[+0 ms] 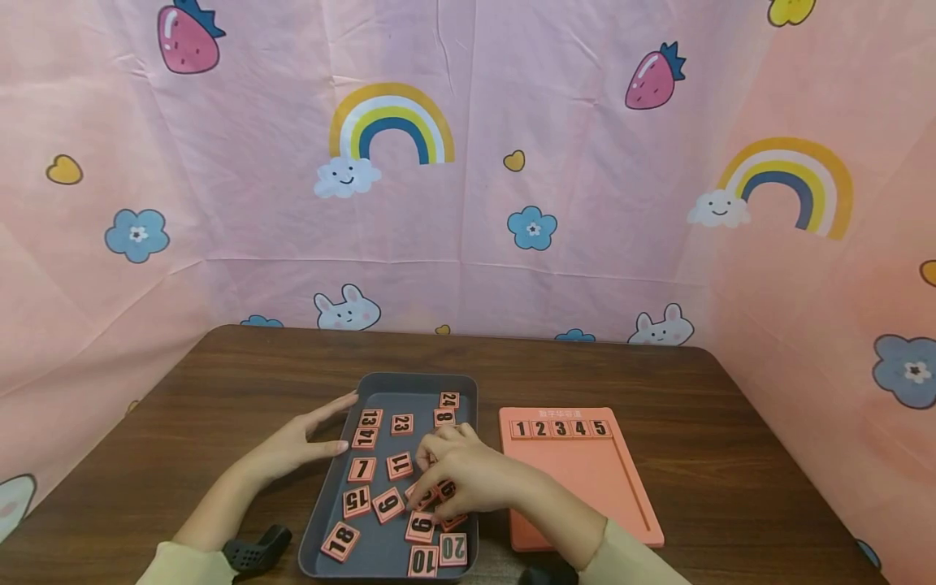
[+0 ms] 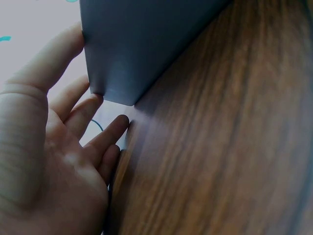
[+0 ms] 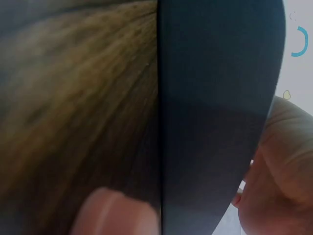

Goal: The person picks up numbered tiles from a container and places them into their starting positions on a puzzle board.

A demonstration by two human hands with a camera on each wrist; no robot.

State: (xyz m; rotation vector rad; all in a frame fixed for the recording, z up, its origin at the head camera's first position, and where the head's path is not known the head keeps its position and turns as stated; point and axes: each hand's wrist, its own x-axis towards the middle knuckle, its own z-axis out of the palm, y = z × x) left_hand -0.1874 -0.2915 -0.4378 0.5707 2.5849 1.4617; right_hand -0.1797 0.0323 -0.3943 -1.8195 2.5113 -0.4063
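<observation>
A dark grey tray point(image 1: 391, 536) holds loose pink number tiles, among them an 18 tile point(image 1: 340, 542), a 7 tile point(image 1: 361, 470) and a 20 tile point(image 1: 453, 549). My left hand point(image 1: 296, 443) touches the tray's left rim with spread fingers; the left wrist view shows its fingertips against the outer wall. Over the tray's right side, my right hand point(image 1: 468, 470) reaches down among the tiles, bent fingers apart. Its fingertips are close to a 6 or 9 tile point(image 1: 420, 526) and cover parts of other tiles. No tile shows clearly gripped.
Right of the tray lies a pink puzzle board point(image 1: 563, 475) with tiles 1 to 5 along its top row. My right forearm crosses the board's lower left part. A black strap-like object point(image 1: 257, 550) is at my left wrist. The brown wooden table point(image 1: 702, 455) meets patterned cloth behind.
</observation>
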